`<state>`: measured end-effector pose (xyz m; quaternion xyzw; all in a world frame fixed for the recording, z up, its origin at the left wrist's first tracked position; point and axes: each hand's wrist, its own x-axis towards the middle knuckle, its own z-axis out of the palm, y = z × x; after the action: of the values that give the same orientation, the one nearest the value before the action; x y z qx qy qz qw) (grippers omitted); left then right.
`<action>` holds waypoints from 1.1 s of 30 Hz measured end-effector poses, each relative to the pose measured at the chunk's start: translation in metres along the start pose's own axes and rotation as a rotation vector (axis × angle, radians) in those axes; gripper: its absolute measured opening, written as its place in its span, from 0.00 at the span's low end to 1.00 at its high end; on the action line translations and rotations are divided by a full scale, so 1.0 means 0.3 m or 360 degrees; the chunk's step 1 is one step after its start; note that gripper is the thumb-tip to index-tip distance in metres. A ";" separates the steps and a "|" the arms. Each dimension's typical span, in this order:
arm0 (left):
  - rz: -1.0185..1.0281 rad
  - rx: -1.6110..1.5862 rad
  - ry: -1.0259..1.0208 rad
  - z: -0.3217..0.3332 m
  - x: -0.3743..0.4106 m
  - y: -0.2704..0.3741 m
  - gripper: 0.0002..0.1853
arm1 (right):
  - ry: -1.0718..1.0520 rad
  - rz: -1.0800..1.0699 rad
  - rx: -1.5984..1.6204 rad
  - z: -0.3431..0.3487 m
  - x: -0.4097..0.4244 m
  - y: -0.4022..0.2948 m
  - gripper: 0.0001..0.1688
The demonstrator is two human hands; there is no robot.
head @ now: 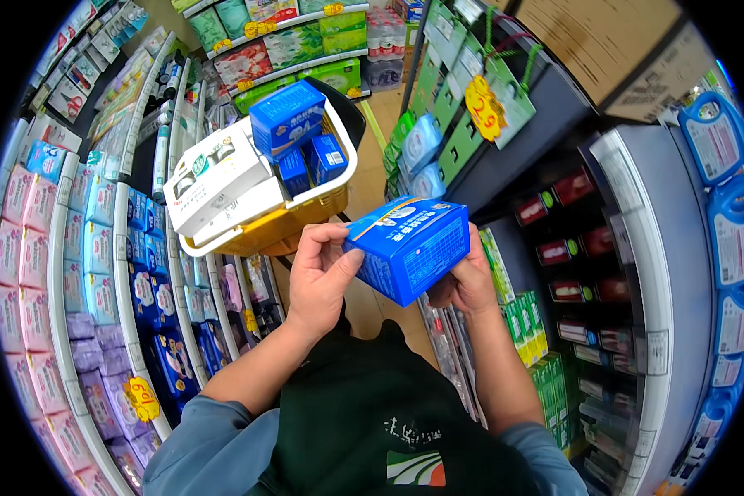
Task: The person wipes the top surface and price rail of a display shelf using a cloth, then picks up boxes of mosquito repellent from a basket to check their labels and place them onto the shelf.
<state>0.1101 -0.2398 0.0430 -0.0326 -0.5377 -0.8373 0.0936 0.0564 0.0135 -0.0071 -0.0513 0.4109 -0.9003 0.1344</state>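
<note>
Between my two hands is a blue cardboard box (409, 242) with printed panels, held tilted in front of my dark green apron (372, 409). My left hand (325, 273) pinches its left end between thumb and fingers. My right hand (471, 276) supports the right end from below, its fingers partly hidden by the box. Beyond the left hand stands a yellow basket with a white rim (342, 177). Inside it are a white carton (217, 177), a large blue box (287, 118) and smaller blue boxes (327, 158).
Shelves with pink packs (34, 254) and purple packs (102, 397) run along the left. To the right, a shelf holds toothbrush-like packages (570, 248) and green boxes (549, 384). Blue detergent jugs (716, 139) line the far right. Cardboard cartons (601, 43) sit high at the upper right.
</note>
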 end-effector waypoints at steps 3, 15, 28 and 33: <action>-0.0170 -0.0253 0.0090 0.038 -0.079 -0.039 0.14 | 0.0071 -0.0005 -0.0077 -0.027 -0.083 -0.022 0.30; -0.1121 -0.0874 0.0067 0.055 -0.342 -0.082 0.32 | -0.0385 0.0442 -0.0357 -0.118 -0.284 0.024 0.30; -0.0709 -0.0116 0.0256 -0.017 -0.225 -0.066 0.45 | -0.0105 -0.0207 -0.0979 0.169 -0.235 -0.233 0.27; -0.0476 -0.0112 0.0282 0.055 -0.171 -0.146 0.40 | -0.0850 -0.1067 -0.2470 0.325 -0.204 -0.095 0.30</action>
<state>0.1513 -0.2008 0.0029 0.1186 -0.4966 -0.8597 0.0138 0.1290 -0.0222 0.0796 -0.4540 0.8239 -0.3179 -0.1178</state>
